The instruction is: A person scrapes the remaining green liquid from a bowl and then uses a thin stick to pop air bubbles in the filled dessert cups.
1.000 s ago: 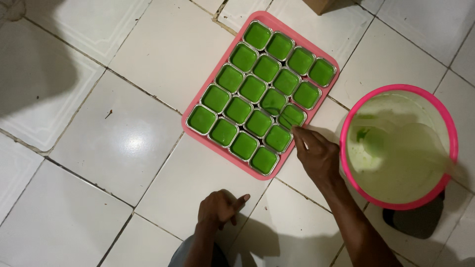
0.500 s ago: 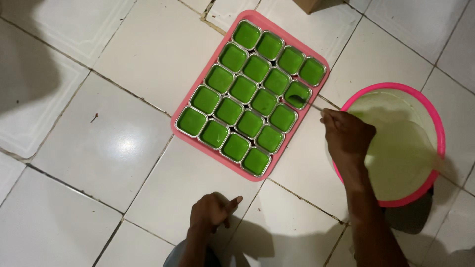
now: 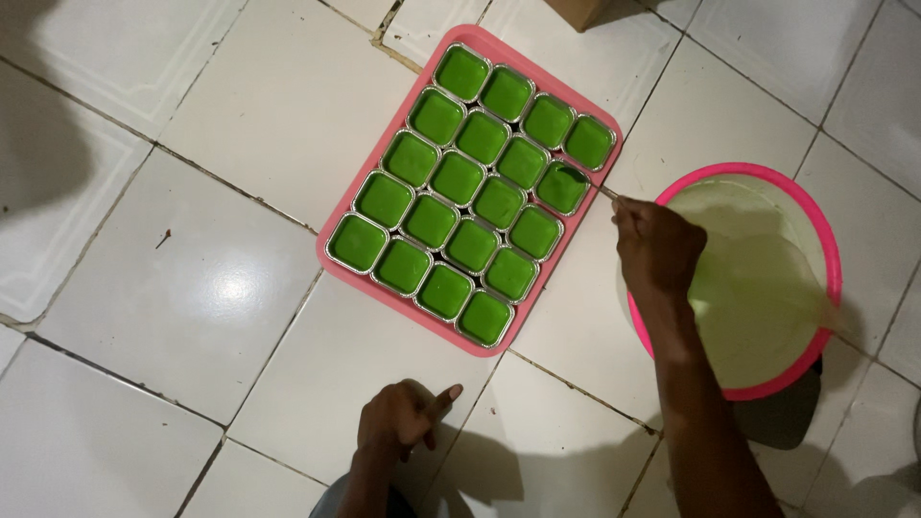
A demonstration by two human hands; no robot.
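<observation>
Head camera looks straight down on our glossy white floor tiles (image 3: 240, 297), large squares with dark grout lines and a bright spot of reflected light. Next in size is the round plastic bucket (image 3: 825, 249) with a pink rim, at the right side, filled with a pale green, smooth liquid batter. Left of it lies the pink rectangular tray (image 3: 338, 278), set at a slant on the tiles, with rounded corners. Inside the tray we see small square foil cups (image 3: 457, 177) with shiny silver edges, packed touching one another in rows of four, each filled with a darker green batter. Our right hand (image 3: 657, 251) is over the near rim of the bucket, just beside the tray; its fingers are pressed together around a thin handle (image 3: 606, 192), whose dark end reaches to the cup at the right edge of the tray. What kind of tool it is, we cannot tell. Our left hand (image 3: 401, 422) rests on the floor below the tray, apart from it, loosely curled, with one finger pointing out.
</observation>
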